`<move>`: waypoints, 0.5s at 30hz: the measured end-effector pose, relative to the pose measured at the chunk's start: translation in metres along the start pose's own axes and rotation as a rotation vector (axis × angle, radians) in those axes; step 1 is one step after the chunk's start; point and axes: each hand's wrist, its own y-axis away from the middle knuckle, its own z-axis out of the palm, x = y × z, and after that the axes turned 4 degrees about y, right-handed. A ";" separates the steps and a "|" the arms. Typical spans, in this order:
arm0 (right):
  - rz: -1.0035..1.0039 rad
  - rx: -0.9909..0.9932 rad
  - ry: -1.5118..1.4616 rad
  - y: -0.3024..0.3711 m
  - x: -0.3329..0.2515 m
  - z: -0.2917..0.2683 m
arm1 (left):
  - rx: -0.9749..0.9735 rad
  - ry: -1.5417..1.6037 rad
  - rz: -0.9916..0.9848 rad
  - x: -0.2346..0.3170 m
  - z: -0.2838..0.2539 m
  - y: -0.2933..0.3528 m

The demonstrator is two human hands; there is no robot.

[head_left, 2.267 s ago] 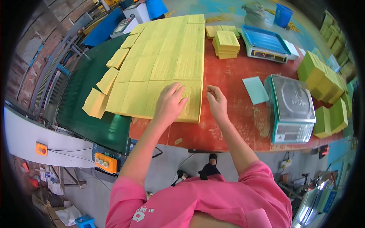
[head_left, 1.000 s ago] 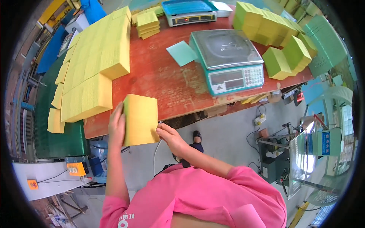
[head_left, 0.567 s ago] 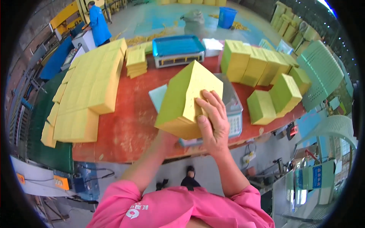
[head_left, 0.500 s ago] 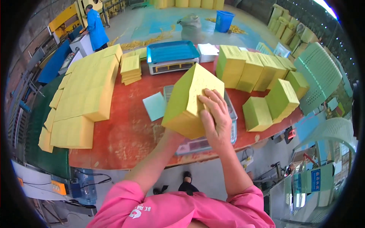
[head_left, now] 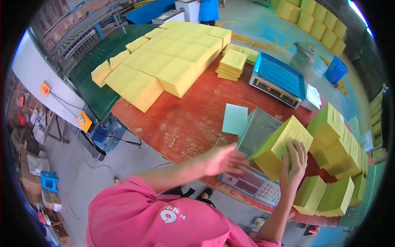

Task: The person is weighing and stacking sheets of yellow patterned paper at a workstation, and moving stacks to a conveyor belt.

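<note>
One red tabletop (head_left: 193,113), its paint scuffed to pale patches, carries most of the things; a dark green belt (head_left: 84,80) runs along its left edge, and smooth grey floor (head_left: 96,197) shows past its near edge. Beyond the far edge are a blue bucket (head_left: 337,70), a lumpy grey sack (head_left: 304,55) and, farther back, piled yellow bundles (head_left: 314,26).

Close to the tabletop's near edge, the yellow block (head_left: 279,144) leans at a tilt over the near scale (head_left: 243,182); whether it touches the flat grey pan is hard to tell. Its sides are smooth, its upper face bumpy. The right hand (head_left: 294,162) grasps it at that face, fingers bent. The left hand (head_left: 224,159), blurred, is released, fingers spread just beside the block's lower corner.

A flat pale-blue sheet (head_left: 235,118) lies left of the scale. Square-edged yellow slabs (head_left: 164,57) cover the tabletop's left end and overlap the belt; upright yellow stacks (head_left: 339,144) crowd its right end. Toward the far edge sits a second scale (head_left: 279,76) with a shiny blue tray.
</note>
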 end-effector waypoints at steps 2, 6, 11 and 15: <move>0.029 -0.036 0.111 0.004 -0.004 -0.004 | 0.305 -0.508 0.330 0.065 -0.005 0.027; 0.020 0.045 0.269 -0.005 -0.056 -0.020 | 1.196 -1.772 1.067 0.230 -0.077 0.067; -0.006 0.117 0.138 -0.010 -0.122 0.000 | 1.414 -2.006 0.565 0.340 -0.121 0.059; 0.063 -0.004 0.001 -0.013 -0.159 0.048 | 1.270 -2.235 0.462 0.350 -0.128 0.043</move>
